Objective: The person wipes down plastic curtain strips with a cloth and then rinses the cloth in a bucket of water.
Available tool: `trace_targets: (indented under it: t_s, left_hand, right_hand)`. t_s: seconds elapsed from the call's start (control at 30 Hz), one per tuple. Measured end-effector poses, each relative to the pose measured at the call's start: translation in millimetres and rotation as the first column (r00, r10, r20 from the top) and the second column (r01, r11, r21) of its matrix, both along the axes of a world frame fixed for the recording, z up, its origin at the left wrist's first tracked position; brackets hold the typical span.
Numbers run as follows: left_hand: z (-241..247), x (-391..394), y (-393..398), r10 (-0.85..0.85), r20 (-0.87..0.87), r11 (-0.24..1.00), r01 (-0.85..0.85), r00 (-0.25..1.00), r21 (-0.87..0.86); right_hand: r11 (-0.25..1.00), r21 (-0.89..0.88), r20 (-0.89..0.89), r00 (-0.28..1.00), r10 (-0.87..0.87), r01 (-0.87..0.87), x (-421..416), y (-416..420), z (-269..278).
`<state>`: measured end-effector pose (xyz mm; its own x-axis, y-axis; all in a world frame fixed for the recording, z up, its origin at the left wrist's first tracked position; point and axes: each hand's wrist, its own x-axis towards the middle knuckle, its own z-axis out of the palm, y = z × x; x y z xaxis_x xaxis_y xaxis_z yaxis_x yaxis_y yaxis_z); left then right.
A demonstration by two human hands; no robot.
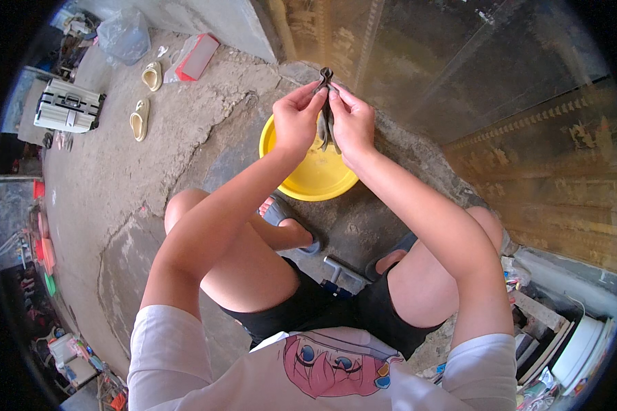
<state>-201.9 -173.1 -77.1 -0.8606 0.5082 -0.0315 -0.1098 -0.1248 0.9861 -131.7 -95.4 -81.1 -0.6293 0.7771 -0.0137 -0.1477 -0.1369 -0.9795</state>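
A bunched dark grey piece of cloth (325, 126), perhaps a small garment, hangs between my hands above a round yellow plastic basin (316, 177). My left hand (295, 118) pinches its upper part between thumb and fingers. From the other side my right hand (356, 120) grips the same cloth, close to the left. A folded loop of it sticks up past my fingertips, and loose ends dangle below. The basin rests on the concrete floor in front of my feet; my hands and forearms cover parts of its rim. Dark specks show inside it.
Close ahead and right stands a large brown metal door or panel (406, 67). Cream clogs (140, 120), a red-edged box (198, 56) and a silvery suitcase (68, 105) are at left. A metal-framed stool part (344, 272) shows between my legs. Stacked clutter (550, 334) sits at lower right.
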Motion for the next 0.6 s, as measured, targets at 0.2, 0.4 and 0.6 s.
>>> trace_targets:
  t_s: [0.2,0.4,0.6]
  left_hand:
    - [1.8,5.5,0.6,-0.069,-0.104,0.997,0.064,0.992,-0.048]
    - [3.8,3.8,3.3,-0.035,-0.050,0.999,0.036,0.998,0.023]
    - [-2.4,1.2,0.0,-0.075,-0.068,0.997,0.076,0.995,0.007]
  right_hand:
    - [0.999,-0.053,-0.042,0.999,-0.010,0.008,1.3,-0.8,4.5]
    - [1.000,-0.024,-0.071,0.997,-0.013,0.011,-0.8,2.6,4.7]
    - [1.000,0.002,-0.023,1.000,0.017,-0.017,2.1,-0.2,8.8]
